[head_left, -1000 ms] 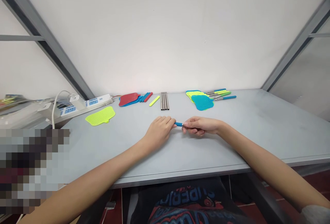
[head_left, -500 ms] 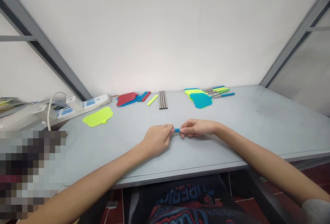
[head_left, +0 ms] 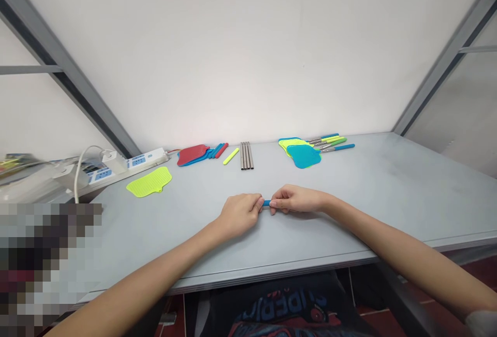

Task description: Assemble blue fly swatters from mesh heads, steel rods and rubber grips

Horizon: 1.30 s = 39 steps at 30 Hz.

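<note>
Both hands meet above the middle of the table, close to its front half. A short stretch of a blue handle (head_left: 266, 203), shaped like a tube, shows between them. My left hand (head_left: 241, 214) is wrapped round its left part and covers most of it. At its right end, my right hand (head_left: 298, 200) pinches with thumb and fingers. Whether anything else sits inside the right fingers is hidden. Beyond the hands lie several metal tubes (head_left: 246, 156) side by side and a loose yellow handle (head_left: 231, 156).
A yellow swatter head (head_left: 149, 181) lies at left, near a power strip (head_left: 134, 166). Red and blue swatter heads (head_left: 192, 155) rest beside blue and red handles (head_left: 221, 150). Back right, several fly swatters (head_left: 303, 156) with metal shafts are piled on the grey table (head_left: 407, 187).
The view has tilted slightly upward, so everything on the table appears a little lower. Both hands keep their hold on the blue handle, with almost no other movement.
</note>
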Motion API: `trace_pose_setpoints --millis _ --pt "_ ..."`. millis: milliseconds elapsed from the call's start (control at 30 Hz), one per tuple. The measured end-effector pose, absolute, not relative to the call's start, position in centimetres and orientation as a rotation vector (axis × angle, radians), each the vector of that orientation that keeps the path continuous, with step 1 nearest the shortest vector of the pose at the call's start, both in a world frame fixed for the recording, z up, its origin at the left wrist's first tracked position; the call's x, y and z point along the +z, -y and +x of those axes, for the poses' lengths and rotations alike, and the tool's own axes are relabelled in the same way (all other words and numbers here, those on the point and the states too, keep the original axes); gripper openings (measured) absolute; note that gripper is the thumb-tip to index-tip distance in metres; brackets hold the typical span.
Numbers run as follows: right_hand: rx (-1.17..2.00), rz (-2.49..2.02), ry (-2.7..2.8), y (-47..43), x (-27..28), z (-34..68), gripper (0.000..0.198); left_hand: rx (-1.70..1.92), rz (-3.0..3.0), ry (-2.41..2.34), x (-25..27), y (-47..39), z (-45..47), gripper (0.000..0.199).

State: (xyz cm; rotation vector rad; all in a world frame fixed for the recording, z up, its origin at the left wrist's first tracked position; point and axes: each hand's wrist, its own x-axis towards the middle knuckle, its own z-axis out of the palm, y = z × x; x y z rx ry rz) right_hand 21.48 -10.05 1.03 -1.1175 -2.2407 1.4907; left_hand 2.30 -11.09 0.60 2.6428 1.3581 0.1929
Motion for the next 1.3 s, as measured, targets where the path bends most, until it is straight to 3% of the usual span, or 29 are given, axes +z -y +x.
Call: trace_pose_setpoints --millis 367,667,967,1167,1300 --pt "1.851 -1.102 2.03 9.7 1.7 22.0 0.037 0.294 2.662 -1.184 1.3 10.5 1.9 0.041" --pt "1.775 -1.12 1.89 9.0 1.5 22.9 0.032 0.351 2.613 -1.08 1.4 9.0 0.7 0.036" --pt "1.805 -1.25 1.334 8.1 2.2 23.7 0.043 0.416 2.62 -1.1 1.2 8.8 0.7 0.03" --pt "1.748 -1.235 1.333 8.2 2.2 23.6 0.03 0.436 2.619 -1.122 1.3 8.7 0.7 0.03" --pt "1.664 -1.191 1.512 8.3 2.3 23.6 0.033 0.45 2.672 -1.13 1.3 8.8 0.8 0.03"
